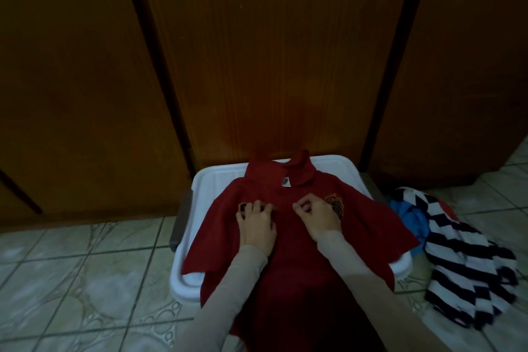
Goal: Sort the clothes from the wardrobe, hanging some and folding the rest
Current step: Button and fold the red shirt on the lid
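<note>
1. Red polo (pixel 285 280) spread face up on white lid (pixel 211 180), collar toward wardrobe doors (pixel 271 51).
2. Left hand (pixel 257 223) on chest, fingers curled into fabric.
3. Right hand (pixel 317 216) at placket, fingertips pinching; dim, possibly a button.
4. Striped garment (pixel 468 266) heaped on floor at right.

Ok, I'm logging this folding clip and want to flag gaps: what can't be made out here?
Head view only:
- Red shirt: its hem runs under the sleeves and off the bottom edge.
- Chest badge: part covered by the right hand, too dim to read.
- Left hand: its grip is unclear, fingertips sunk in the cloth.
- White bin: its contents are covered by the shirt.
- Blue cloth: mostly under the striped garment.
</note>
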